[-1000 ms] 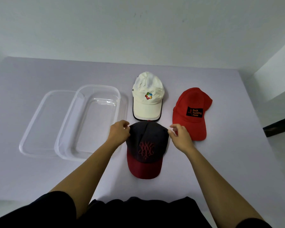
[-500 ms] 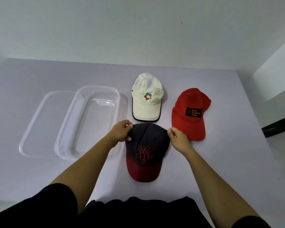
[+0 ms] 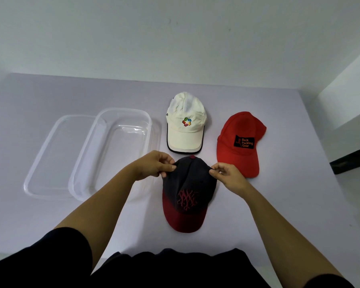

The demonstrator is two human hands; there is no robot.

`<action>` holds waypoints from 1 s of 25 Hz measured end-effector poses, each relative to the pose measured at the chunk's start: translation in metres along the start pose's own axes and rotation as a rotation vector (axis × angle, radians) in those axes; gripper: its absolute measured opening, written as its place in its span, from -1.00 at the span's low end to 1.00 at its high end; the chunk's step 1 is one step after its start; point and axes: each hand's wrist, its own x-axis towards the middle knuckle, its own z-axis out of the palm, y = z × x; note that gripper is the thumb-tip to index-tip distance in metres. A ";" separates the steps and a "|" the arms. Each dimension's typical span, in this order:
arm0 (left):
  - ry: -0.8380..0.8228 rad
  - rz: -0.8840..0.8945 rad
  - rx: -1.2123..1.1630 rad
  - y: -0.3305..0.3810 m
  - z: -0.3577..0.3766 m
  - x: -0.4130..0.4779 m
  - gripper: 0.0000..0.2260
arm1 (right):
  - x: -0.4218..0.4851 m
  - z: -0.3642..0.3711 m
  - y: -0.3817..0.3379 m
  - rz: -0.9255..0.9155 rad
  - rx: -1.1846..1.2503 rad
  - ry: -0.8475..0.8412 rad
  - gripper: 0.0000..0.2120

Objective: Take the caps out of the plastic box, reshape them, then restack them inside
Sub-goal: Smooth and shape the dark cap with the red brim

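A dark navy cap (image 3: 190,183) with a maroon brim and red embroidery lies on the table in front of me, brim toward me. My left hand (image 3: 154,166) pinches the crown's left rear edge. My right hand (image 3: 230,175) pinches the right rear edge. Behind it lies a white cap (image 3: 186,125) with a coloured logo. A red cap (image 3: 240,142) with a black patch sits to the right. The clear plastic box (image 3: 112,150) stands on the left with no caps inside.
The box's clear lid (image 3: 50,154) lies flat to the left of the box, partly under it. The pale table (image 3: 50,215) ends at a white wall behind. Its right edge drops off near a dark object (image 3: 351,161) on the floor.
Both hands have shifted slightly along the dark cap's rear edge and lifted the crown a little. The other caps and the box have not moved.
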 end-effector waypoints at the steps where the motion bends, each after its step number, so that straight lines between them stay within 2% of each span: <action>1: -0.013 0.001 0.024 0.000 -0.002 -0.001 -0.94 | -0.001 -0.002 -0.003 0.003 -0.002 -0.022 -0.90; 5: -0.016 -0.021 0.000 -0.005 -0.010 -0.002 -0.85 | -0.003 -0.009 -0.003 0.032 -0.009 -0.031 -0.81; 8: 0.001 -0.025 -0.106 -0.002 -0.006 -0.001 -0.89 | -0.001 -0.006 -0.001 0.038 -0.025 0.007 -0.79; 11: -0.067 -0.034 -0.168 0.003 0.003 -0.002 -0.96 | -0.001 0.006 -0.004 0.018 -0.016 0.010 -0.79; 17: -0.085 -0.060 -0.186 0.000 0.007 -0.005 -0.85 | -0.006 0.016 -0.004 -0.004 -0.092 0.087 -0.79; 19: -0.024 -0.042 -0.283 -0.004 0.009 -0.005 -0.81 | -0.008 0.014 0.001 0.034 -0.049 0.097 -0.82; 22: 0.078 0.020 -0.455 -0.009 0.011 -0.005 -0.76 | -0.012 0.015 0.011 0.158 0.111 0.040 -0.65; 25: 0.103 0.064 -0.560 -0.008 0.015 -0.004 -0.76 | -0.014 0.032 0.018 0.204 0.303 -0.009 -0.51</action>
